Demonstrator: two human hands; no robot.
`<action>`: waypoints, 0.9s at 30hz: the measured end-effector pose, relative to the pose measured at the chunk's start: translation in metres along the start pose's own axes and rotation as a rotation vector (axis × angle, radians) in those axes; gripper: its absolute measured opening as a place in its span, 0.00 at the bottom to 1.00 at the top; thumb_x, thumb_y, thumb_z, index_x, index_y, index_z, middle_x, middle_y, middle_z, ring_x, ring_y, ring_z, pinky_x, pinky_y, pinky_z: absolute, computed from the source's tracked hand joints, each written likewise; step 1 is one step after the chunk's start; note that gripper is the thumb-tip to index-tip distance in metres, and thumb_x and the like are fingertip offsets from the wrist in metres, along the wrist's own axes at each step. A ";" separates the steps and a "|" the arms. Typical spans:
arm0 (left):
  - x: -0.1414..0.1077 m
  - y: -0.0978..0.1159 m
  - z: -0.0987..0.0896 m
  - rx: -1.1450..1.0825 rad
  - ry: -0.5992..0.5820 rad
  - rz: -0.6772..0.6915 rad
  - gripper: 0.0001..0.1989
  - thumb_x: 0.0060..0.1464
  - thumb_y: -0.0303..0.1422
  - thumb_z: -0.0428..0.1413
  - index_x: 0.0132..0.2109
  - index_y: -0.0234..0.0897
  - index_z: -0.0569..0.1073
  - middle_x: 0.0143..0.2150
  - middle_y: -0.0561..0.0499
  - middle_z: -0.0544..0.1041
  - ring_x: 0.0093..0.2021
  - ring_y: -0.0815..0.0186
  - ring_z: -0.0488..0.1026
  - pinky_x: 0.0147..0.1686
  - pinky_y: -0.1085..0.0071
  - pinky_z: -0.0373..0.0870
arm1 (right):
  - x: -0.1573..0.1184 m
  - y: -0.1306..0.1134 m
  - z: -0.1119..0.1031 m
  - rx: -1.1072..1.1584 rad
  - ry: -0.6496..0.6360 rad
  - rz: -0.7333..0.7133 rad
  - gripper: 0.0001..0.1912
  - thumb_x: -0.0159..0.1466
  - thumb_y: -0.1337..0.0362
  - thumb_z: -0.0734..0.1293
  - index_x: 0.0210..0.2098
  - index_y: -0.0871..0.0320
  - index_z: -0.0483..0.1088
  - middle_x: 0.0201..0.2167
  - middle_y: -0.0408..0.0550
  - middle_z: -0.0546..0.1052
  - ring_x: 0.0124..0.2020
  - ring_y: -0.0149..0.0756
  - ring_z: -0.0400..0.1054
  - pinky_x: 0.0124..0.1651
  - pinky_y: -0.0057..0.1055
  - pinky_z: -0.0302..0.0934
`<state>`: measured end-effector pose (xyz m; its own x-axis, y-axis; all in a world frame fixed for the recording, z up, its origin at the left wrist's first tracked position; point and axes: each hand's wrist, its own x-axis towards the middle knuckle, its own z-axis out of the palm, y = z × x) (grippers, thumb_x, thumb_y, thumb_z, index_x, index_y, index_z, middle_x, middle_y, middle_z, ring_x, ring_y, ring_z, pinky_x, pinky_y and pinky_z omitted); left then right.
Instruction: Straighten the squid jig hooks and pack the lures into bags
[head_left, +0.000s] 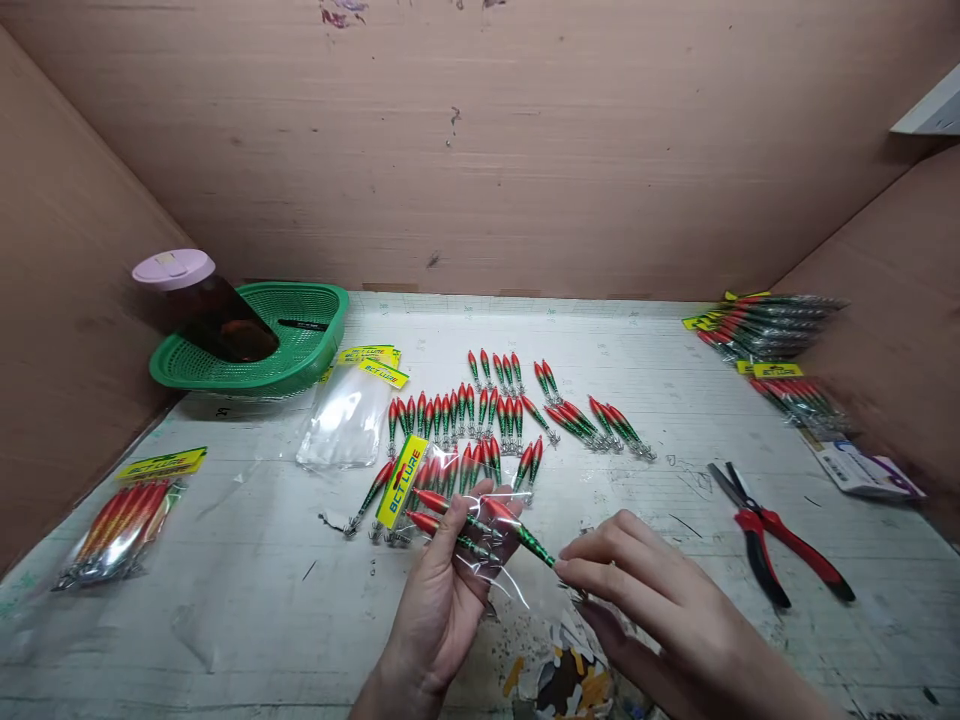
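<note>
My left hand (444, 600) grips a clear plastic bag with a yellow "BCT LURE" header (401, 482), its thumb pressed on the bag. Two red and green fishing lures (453, 535) lie inside the bag, over the palm. Between the fingertips of my right hand (652, 600) is the hooked tail end of another red and green fishing lure (519, 532). That lure's red nose points left, at the bag's opening. Behind the hands, several rows of matching lures (450, 412) lie on the white tabletop, partly hidden by the bag.
Empty header bags (346, 415) lie left of the rows. Farther left stands a green basket (337, 330) with a lidded bottle (225, 325). One filled bag (124, 525) lies at left; filled bags (780, 325) are stacked at far right. Red-handled pliers (761, 520) rest at right.
</note>
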<state>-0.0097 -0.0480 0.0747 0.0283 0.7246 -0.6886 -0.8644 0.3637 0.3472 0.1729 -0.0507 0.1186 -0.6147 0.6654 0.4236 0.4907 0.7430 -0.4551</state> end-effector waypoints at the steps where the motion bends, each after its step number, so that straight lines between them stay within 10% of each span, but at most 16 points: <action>1: -0.001 -0.001 0.000 0.003 -0.007 -0.006 0.13 0.61 0.28 0.54 0.49 0.25 0.74 0.45 0.33 0.81 0.45 0.55 0.80 0.45 0.61 0.78 | 0.000 0.001 0.002 -0.020 0.021 -0.023 0.15 0.62 0.78 0.61 0.46 0.62 0.70 0.37 0.53 0.78 0.35 0.37 0.68 0.36 0.33 0.67; 12: -0.004 -0.010 -0.010 0.070 -0.254 -0.076 0.12 0.60 0.33 0.55 0.45 0.27 0.77 0.46 0.37 0.81 0.44 0.57 0.79 0.44 0.61 0.78 | 0.000 0.004 0.025 -0.252 0.267 -0.067 0.11 0.63 0.78 0.64 0.44 0.66 0.73 0.32 0.53 0.77 0.36 0.41 0.64 0.39 0.39 0.61; 19: -0.003 -0.004 -0.012 0.015 -0.161 -0.032 0.22 0.61 0.33 0.54 0.62 0.39 0.65 0.48 0.41 0.81 0.45 0.56 0.80 0.43 0.59 0.78 | -0.001 0.015 0.019 -0.151 0.456 0.009 0.14 0.60 0.78 0.66 0.44 0.59 0.70 0.35 0.50 0.77 0.39 0.40 0.66 0.41 0.39 0.63; 27: 0.004 0.011 -0.018 -0.127 -0.127 0.023 0.13 0.65 0.28 0.48 0.47 0.38 0.77 0.46 0.46 0.82 0.44 0.60 0.80 0.40 0.68 0.79 | -0.002 0.069 0.083 -0.119 0.032 0.312 0.11 0.58 0.74 0.65 0.40 0.58 0.69 0.35 0.51 0.73 0.36 0.43 0.69 0.34 0.38 0.68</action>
<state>-0.0284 -0.0514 0.0648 0.0637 0.8030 -0.5926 -0.9219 0.2747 0.2732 0.1570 -0.0068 0.0214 -0.4052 0.8624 0.3034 0.7219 0.5055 -0.4726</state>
